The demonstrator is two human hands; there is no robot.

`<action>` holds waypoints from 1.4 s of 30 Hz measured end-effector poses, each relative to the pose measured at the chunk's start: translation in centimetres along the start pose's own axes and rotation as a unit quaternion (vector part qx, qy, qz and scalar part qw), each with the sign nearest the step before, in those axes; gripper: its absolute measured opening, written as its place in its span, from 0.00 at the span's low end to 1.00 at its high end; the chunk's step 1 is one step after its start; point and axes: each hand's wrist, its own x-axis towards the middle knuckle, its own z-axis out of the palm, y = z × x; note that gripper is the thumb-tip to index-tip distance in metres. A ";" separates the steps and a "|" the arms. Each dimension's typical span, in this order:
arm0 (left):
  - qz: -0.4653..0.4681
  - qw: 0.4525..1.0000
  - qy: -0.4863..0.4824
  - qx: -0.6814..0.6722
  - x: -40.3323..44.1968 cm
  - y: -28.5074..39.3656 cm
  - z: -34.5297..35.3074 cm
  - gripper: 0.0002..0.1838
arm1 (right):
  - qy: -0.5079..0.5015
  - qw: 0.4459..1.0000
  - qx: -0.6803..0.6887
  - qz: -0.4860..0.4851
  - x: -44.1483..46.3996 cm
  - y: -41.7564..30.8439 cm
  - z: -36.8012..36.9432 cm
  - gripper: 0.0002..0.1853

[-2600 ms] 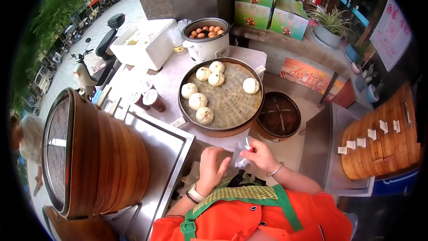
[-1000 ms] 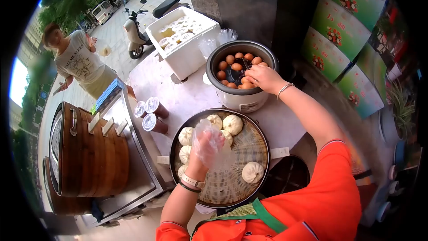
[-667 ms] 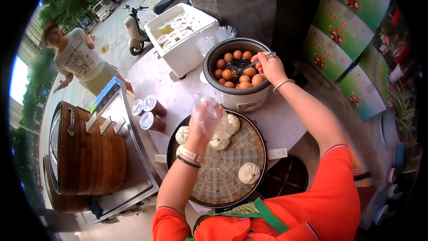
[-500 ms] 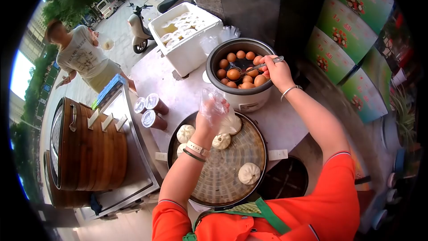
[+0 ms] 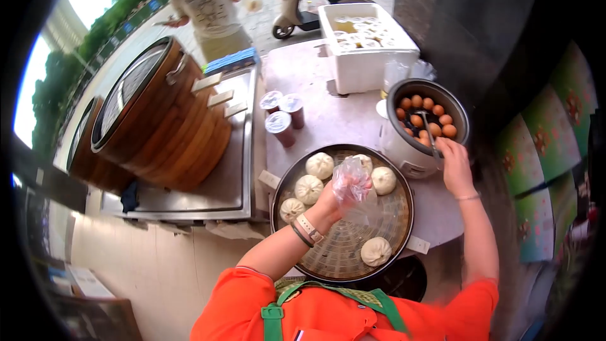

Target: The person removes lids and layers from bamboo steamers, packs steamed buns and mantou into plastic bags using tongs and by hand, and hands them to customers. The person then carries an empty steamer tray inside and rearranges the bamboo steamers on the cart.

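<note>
A thin clear plastic bag [image 5: 363, 199] is bunched around the fingers of my left hand [image 5: 341, 192], which is closed on it above the round woven steamer tray [image 5: 344, 249]. Several pleated steamed buns [image 5: 376, 252] lie on that tray, some partly behind the hand and bag. My right hand [image 5: 453, 161] grips the handle of a metal spoon [image 5: 430, 129] at the near rim of the cooker pot [image 5: 410, 155]. The spoon's far end is down among several brown eggs [image 5: 449, 131] in dark liquid; its bowl is hard to make out.
Three lidded cups [image 5: 279, 127] of dark drink stand left of the cooker. Behind is a white foam box [image 5: 372, 66] of sealed cups. Tall bamboo steamers [image 5: 170, 126] occupy a metal counter [image 5: 189, 205] at left. A person [image 5: 211, 9] stands beyond, near a parked scooter [image 5: 303, 9].
The view has swung left, so everything sits further right. My right hand has come to the cooker's near rim, with the spoon handle tilted toward me. The bag remains in my left hand.
</note>
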 end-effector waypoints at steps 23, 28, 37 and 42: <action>0.270 0.944 0.130 0.139 -38.0 20.4 -27.2 0.10 | -0.084 0.847 0.524 0.035 1.4 -54.6 12.8 0.06; 0.282 0.913 0.202 0.214 -47.6 25.0 -31.4 0.18 | -0.157 0.803 0.569 -0.086 4.2 -65.8 15.0 0.20; 0.386 0.868 0.312 0.002 -51.9 28.3 -41.2 0.04 | -0.428 0.576 0.696 0.025 8.3 -72.8 21.0 0.06; 0.462 0.777 0.423 -0.057 -53.1 32.6 -46.9 0.02 | -0.444 0.588 0.675 0.038 10.8 -75.5 25.4 0.08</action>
